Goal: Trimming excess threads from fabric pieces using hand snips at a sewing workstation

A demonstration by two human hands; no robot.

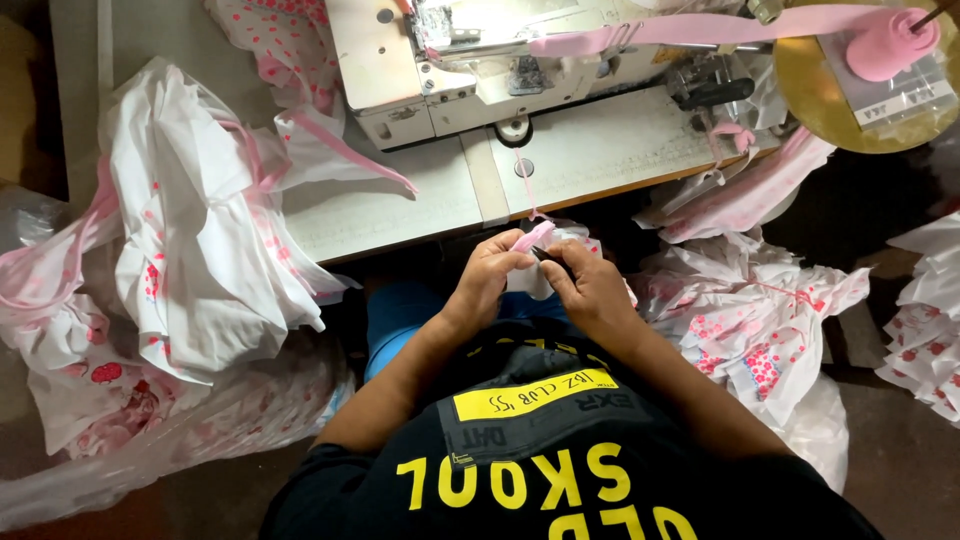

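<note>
Centre of frame, just below the table edge: left hand (487,272) and right hand (590,288) meet over a small white garment piece (535,280) edged with pink binding tape (533,237). Left fingers curl and pinch the pink tape end, a narrow, soft, folded strip, pale pink. Right fingers are pressed together around a small dark tool (551,259) (snips, probably; mostly hidden), its tip at the tape. A thin pink thread (526,185) runs up from the tape to the sewing machine (470,70) at upper centre. White fabric with pink prints lies heaped at left (200,240) and at right (750,310). Pink tape roll (885,45) sits on a yellow disc (830,110), upper right.
</note>
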